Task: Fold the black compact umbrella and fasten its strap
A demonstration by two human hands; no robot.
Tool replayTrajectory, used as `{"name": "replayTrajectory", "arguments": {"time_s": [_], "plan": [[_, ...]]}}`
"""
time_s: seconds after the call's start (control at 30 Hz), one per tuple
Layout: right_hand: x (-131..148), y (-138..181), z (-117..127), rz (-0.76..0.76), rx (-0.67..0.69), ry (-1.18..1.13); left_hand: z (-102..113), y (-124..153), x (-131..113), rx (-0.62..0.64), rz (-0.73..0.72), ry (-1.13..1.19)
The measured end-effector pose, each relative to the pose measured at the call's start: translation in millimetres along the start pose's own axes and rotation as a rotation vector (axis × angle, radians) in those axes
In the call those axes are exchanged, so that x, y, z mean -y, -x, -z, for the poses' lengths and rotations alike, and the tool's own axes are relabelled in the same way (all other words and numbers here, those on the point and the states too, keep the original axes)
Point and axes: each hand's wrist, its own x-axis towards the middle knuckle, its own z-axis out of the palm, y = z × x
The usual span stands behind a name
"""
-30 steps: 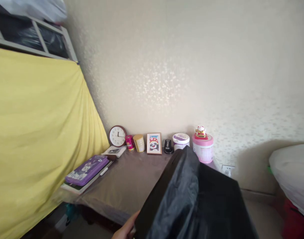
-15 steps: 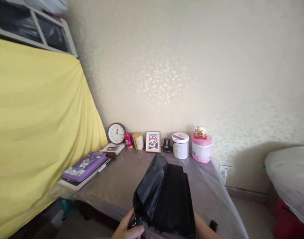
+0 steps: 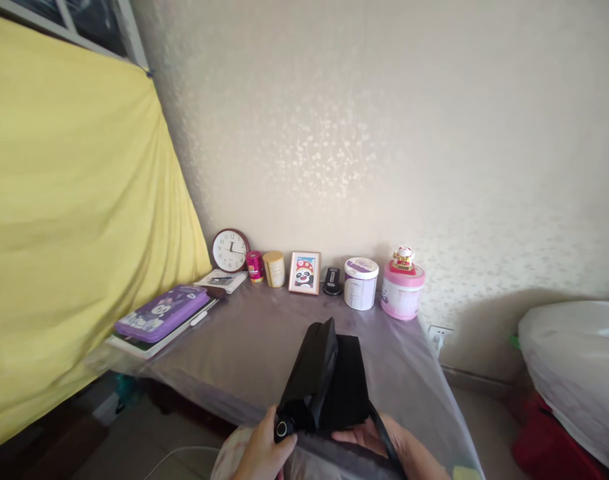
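Grey-purple table [image 3: 244, 360], lined along the back around a picture frame [image 3: 305, 273]
Left of the frame: a yellow-lidded canister [image 3: 274, 270], a magenta tin [image 3: 255, 267], then a flat booklet [image 3: 229, 281]; farther left and forward, a book [image 3: 137, 348]. Right of it: a black device [image 3: 332, 282], a white-and-purple tub [image 3: 360, 285], then a pink-lidded tub [image 3: 403, 295].

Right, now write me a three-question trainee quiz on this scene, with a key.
1. True or false: the cat figurine stands on the pink-lidded tub.
2. What stands between the yellow-lidded jar and the small black device?
3. Fill in: the left hand grips the black umbrella by its ____.

Key: 1. True. 2. The picture frame. 3. Handle.
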Motion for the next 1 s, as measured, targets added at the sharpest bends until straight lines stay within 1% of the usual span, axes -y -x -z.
{"name": "replayTrajectory", "arguments": {"time_s": [0.07,0.1,0.13,0.2,0.23,0.27,0.37,0.43,0.5,0.57,0.6,0.7,0.8,0.93,1.0], "plan": [[8,7,17,0.042,-0.13,0.225,-4,1,-1,0.04,0.005,-0.013],[14,9,26,0.087,-0.239,0.396,-5,2,-3,0.048,0.007,-0.018],[22,11,33,0.164,-0.387,0.582,-4,3,-4,0.045,0.01,-0.027],[39,14,40,0.355,-0.661,0.854,-3,4,-8,0.036,0.01,-0.037],[48,15,38,0.44,-0.691,0.95,-1,4,-10,0.032,-0.001,-0.039],[55,16,32,0.513,-0.656,1.033,0,4,-11,0.028,-0.016,-0.045],[68,13,2,0.657,-0.357,1.328,4,1,-12,0.026,-0.062,-0.071],[68,6,-16,0.729,-0.269,1.523,6,-2,-10,0.034,-0.071,-0.094],[67,-3,-26,0.789,-0.289,1.651,9,-5,-8,0.031,-0.078,-0.137],[68,-12,-29,0.825,-0.326,1.72,11,-7,-6,0.007,-0.093,-0.206],[70,-17,-29,0.831,-0.324,1.745,12,-8,-6,-0.006,-0.098,-0.239],[80,-25,-29,0.816,-0.23,1.811,17,-8,-7,-0.019,-0.1,-0.299],[90,-27,-28,0.773,-0.158,1.834,20,-7,-10,-0.007,-0.087,-0.331],[96,-27,-26,0.749,-0.13,1.819,21,-9,-10,-0.011,-0.055,-0.39],[99,-31,-27,0.767,-0.149,1.789,20,-12,-7,-0.01,-0.055,-0.423]]}}
